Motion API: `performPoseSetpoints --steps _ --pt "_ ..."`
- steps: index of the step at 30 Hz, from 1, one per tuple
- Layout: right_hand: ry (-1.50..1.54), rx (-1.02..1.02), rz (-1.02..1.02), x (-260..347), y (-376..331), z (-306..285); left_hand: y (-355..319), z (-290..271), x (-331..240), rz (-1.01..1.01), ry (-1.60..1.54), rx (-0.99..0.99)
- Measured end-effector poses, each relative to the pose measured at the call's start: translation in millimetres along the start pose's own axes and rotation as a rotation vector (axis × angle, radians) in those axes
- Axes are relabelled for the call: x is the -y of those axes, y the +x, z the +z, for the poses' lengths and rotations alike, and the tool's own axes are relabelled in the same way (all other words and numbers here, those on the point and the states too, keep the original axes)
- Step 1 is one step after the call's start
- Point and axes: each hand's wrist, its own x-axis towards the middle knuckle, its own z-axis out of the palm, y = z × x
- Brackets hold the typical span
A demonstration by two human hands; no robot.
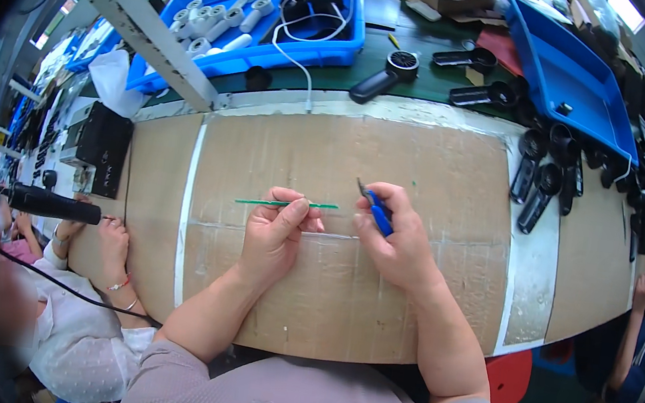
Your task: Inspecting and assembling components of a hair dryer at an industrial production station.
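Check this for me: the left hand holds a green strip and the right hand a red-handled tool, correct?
Not quite: the tool is blue-handled, as the head view shows. The right hand does hold it, and the left hand a green strip.

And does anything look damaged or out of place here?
Yes, two things. A white cable trails out over the front rim of the big blue bin instead of lying inside, and the white post has dark chips in its paint.
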Motion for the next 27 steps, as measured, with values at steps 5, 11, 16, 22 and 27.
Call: performPoseSetpoints --steps 5,11,16,22,27 --pt "-0.268 -0.128 -0.111 -5 -9 -7 2 6 8 -0.040 -0.262 -0.013" --pt "-0.406 -0.060 -0.212 -1 -8 -5 1 4 11 -0.060 -0.331 0.001" --pt "-0.385 -0.033 -0.241 2 -7 1 -1 3 11 -0.059 -0.353 0.005" --pt "-0.370 -0.006 -0.246 5 -5 3 -4 1 12 -0.057 -0.369 0.002" --pt "-0.384 0.014 -0.224 7 -4 4 -6 1 12 -0.039 -0.376 0.009"
